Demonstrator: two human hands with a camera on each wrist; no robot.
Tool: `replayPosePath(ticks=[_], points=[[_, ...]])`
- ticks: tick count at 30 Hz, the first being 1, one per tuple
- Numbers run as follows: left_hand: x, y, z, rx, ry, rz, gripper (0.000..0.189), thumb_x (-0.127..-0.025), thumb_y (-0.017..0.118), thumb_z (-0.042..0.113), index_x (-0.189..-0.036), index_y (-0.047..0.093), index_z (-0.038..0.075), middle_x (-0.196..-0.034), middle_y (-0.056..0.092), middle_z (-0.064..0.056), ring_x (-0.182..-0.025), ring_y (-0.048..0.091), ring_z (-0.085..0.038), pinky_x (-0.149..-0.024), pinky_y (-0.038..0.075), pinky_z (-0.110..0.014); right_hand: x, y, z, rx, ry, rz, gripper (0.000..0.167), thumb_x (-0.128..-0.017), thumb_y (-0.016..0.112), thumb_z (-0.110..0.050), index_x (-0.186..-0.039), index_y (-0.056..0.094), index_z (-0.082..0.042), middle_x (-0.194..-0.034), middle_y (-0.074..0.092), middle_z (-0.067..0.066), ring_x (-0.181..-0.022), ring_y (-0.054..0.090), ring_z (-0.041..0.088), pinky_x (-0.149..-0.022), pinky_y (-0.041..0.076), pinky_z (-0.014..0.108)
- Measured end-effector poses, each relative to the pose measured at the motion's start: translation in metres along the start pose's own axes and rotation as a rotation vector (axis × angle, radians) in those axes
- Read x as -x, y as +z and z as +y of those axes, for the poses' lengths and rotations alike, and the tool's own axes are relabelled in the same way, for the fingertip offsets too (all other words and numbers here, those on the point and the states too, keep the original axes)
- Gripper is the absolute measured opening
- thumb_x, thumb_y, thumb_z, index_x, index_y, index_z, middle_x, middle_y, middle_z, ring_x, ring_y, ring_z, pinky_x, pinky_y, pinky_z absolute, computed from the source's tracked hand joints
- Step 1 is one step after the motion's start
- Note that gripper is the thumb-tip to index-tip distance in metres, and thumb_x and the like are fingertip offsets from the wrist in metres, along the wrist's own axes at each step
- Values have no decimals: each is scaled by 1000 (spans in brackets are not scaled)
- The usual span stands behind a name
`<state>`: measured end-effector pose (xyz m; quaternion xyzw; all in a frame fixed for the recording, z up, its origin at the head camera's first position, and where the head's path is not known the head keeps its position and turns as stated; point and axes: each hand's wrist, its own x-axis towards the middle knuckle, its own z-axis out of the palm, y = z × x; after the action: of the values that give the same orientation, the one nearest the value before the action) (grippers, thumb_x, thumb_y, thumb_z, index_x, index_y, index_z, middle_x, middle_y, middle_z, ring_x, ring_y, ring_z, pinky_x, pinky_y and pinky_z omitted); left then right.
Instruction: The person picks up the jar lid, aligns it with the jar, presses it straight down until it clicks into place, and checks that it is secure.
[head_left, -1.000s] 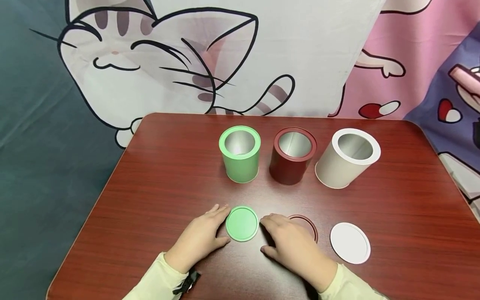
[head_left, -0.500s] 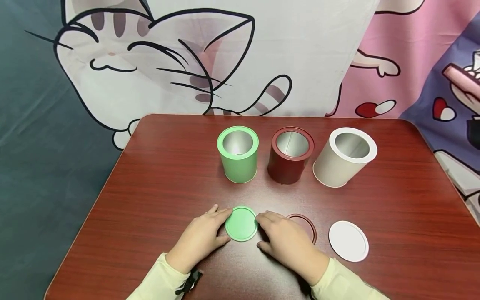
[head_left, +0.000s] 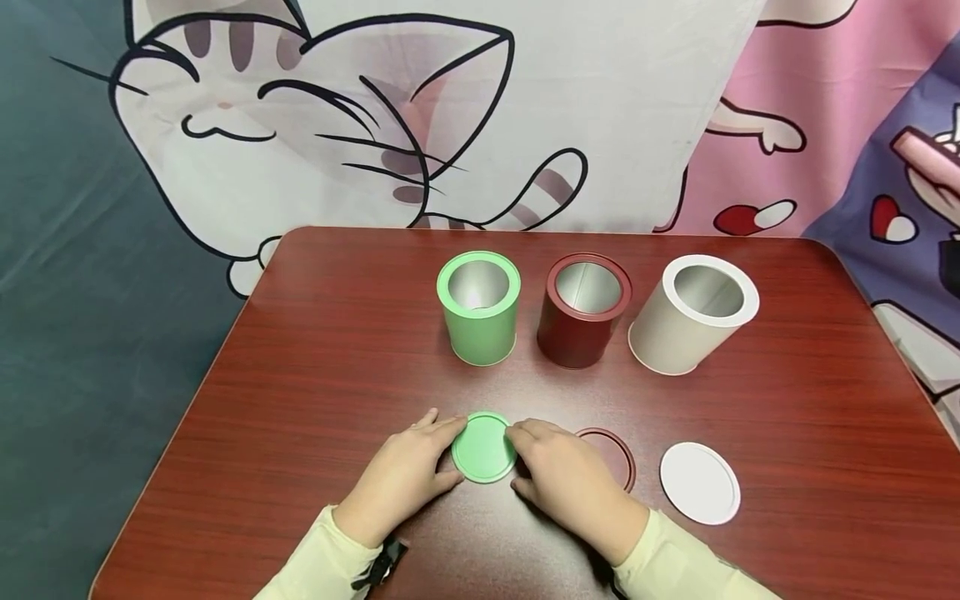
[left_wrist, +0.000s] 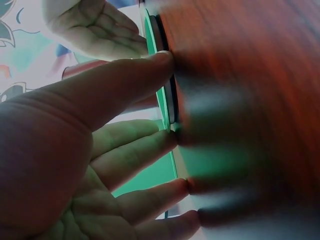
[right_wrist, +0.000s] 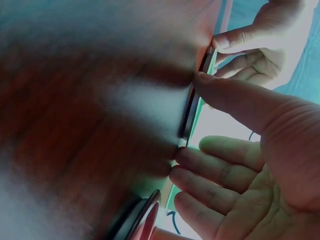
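A round green lid (head_left: 483,447) lies on the table between the two hands. My left hand (head_left: 401,475) is at its left side, with the index fingertip at the upper edge and the thumb at the lower edge. From the other side, my right hand (head_left: 573,483) reaches the lid's right edge with its fingertips. In the left wrist view, the left fingers (left_wrist: 135,157) are extended, their tips down at the table. The right fingers (right_wrist: 217,172) are likewise extended, low by the table. A dark red lid (head_left: 617,457) is partly hidden behind the right hand.
A white lid (head_left: 700,483) lies at the right. Three lidless cans stand in a row farther back: a green can (head_left: 483,337), a dark red can (head_left: 573,337) and a white can (head_left: 663,333). The wooden table (head_left: 300,350) ends at a cartoon-printed cloth (head_left: 622,100).
My right hand has moved left, from beside the green lid to its right edge, uncovering a bit more of the dark red lid. The left hand has stayed nearly in place.
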<state>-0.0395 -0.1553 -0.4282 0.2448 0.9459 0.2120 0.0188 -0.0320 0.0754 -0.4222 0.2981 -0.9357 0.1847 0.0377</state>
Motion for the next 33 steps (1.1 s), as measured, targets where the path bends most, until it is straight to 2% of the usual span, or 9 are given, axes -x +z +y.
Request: replayPosePath(ticks=[8, 19, 24, 30, 33], points=[[1, -2, 0, 23, -12, -26, 61, -75, 88, 29, -129, 67, 10, -127, 69, -4, -124, 60, -37, -96, 53, -51, 2, -1, 0, 0, 2, 28, 43, -71, 86, -20, -108, 68, -7, -102, 69, 1, -96, 67, 17, -84, 56, 36], [4, -3, 1, 30, 8, 13, 62, -74, 88, 32, -127, 68, 8, -126, 70, -5, -120, 64, -30, -97, 51, -56, 4, -3, 0, -22, 2, 98, 45, -73, 88, -23, -109, 69, -4, -105, 70, 2, -99, 68, 17, -85, 57, 36], [4, -1, 2, 23, 15, 20, 62, -75, 87, 34, -128, 68, 8, -126, 70, -5, -119, 65, -28, -96, 51, -56, 5, -5, 1, -41, 28, 87, 48, -73, 88, -25, -112, 69, -5, -108, 71, 2, -102, 68, 17, -87, 56, 36], [4, -2, 2, 17, 22, 38, 63, -74, 88, 34, -128, 68, 9, -126, 70, -2, -119, 65, -24, -106, 46, -49, 5, -5, 1, -78, 41, 82, 53, -72, 89, -28, -115, 69, -4, -112, 71, 3, -105, 68, 18, -90, 56, 37], [7, -4, 1, 1, 8, 59, 63, -73, 88, 36, -129, 69, 12, -126, 70, -1, -118, 65, -22, -103, 49, -45, 5, -5, 2, -91, 34, 93, 53, -73, 89, -27, -116, 69, -4, -113, 71, 3, -107, 68, 19, -92, 55, 37]])
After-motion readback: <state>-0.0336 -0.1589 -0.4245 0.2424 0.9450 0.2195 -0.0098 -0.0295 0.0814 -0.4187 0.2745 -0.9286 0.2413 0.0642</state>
